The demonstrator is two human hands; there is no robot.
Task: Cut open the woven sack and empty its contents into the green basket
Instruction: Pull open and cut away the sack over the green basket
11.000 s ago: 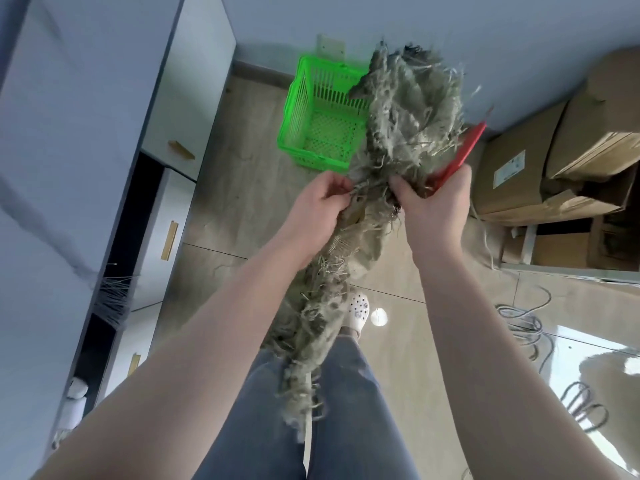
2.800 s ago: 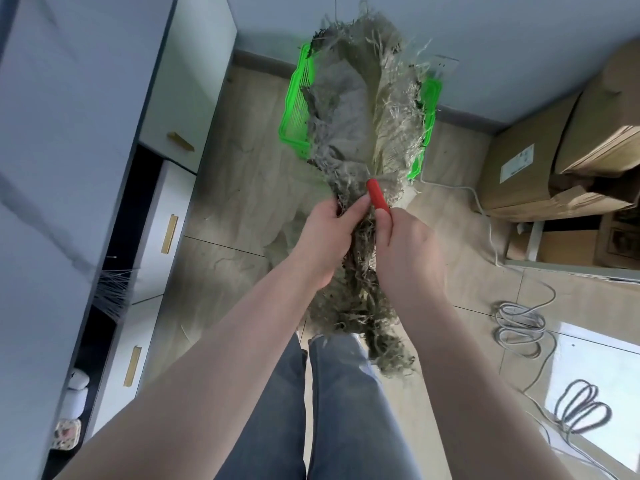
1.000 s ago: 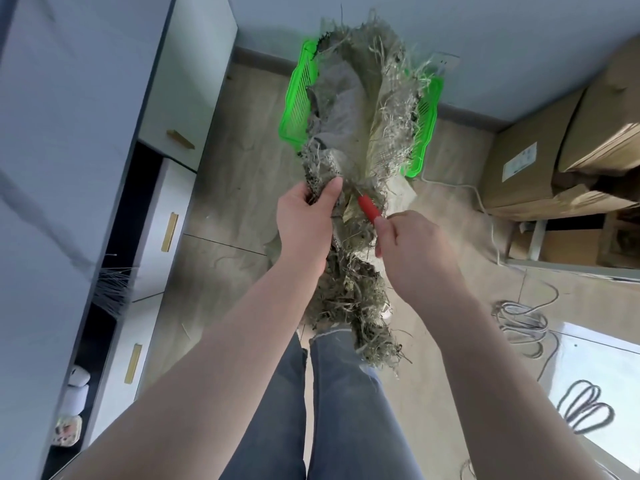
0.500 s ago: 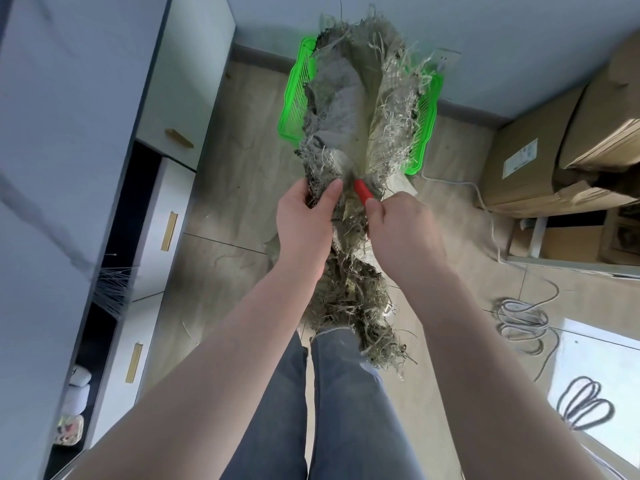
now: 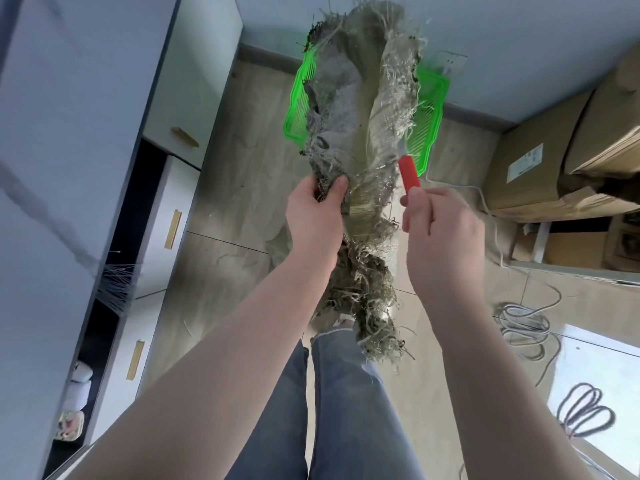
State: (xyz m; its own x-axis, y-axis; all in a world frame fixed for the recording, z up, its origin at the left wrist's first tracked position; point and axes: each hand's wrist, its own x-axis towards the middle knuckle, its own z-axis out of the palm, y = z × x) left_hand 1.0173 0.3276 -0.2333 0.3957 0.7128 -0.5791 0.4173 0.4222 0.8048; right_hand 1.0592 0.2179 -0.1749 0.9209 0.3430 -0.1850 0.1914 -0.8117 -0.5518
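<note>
- Frayed grey-green woven sack (image 5: 360,109), gripped by left hand (image 5: 317,216), hangs above bright green plastic basket (image 5: 429,112).
- Right hand (image 5: 440,230), clutching red-handled cutter (image 5: 408,173), has pulled rightward, drawing strands taut: cutting continues.

Rough, matt woven sack (image 5: 363,109), its plastic-looking strands frayed into loose ribbons and dusted grey, and behind it the green basket (image 5: 431,109) gleams as glossy slotted plastic. The cutter (image 5: 408,173) shows a smooth red plastic handle. Below, a pale wood-grain floor (image 5: 228,188) with a soft sheen, matt brown cardboard boxes (image 5: 533,174), blue denim jeans (image 5: 346,410).
</note>
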